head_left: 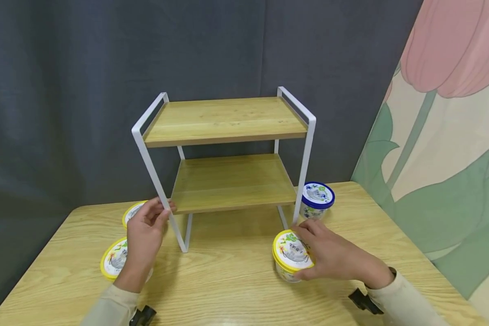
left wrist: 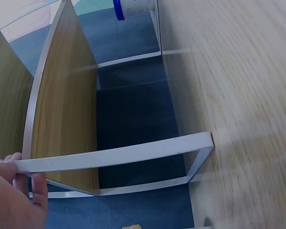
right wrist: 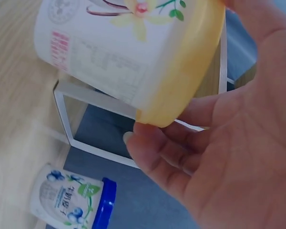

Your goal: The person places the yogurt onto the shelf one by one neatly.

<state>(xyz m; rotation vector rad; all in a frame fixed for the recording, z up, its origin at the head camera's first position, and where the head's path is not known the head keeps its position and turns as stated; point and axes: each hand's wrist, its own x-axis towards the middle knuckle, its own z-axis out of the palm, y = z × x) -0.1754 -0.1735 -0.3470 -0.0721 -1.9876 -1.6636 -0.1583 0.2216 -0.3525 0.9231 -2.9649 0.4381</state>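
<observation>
A two-tier wooden shelf rack [head_left: 228,118] with a white metal frame stands on the table. My left hand [head_left: 144,235] grips its front left leg [left wrist: 109,156] at lower-board height. In front of the right leg, my right hand [head_left: 330,253] holds a white tub with a yellow lid [head_left: 292,250]; thumb and fingers lie on opposite sides of the lid. The right wrist view shows the tub [right wrist: 105,52] with a vanilla flower print. Whether its base touches the table, I cannot tell. Two more yellow-lidded tubs, one nearer [head_left: 116,259] and one farther [head_left: 132,212], are partly hidden by my left hand.
A tub with a blue lid [head_left: 318,195] and blueberry print stands behind the rack's right leg. The wooden table [head_left: 228,294] meets a dark curtain [head_left: 212,50] at the back. A wall with painted tulips [head_left: 444,181] borders the right side.
</observation>
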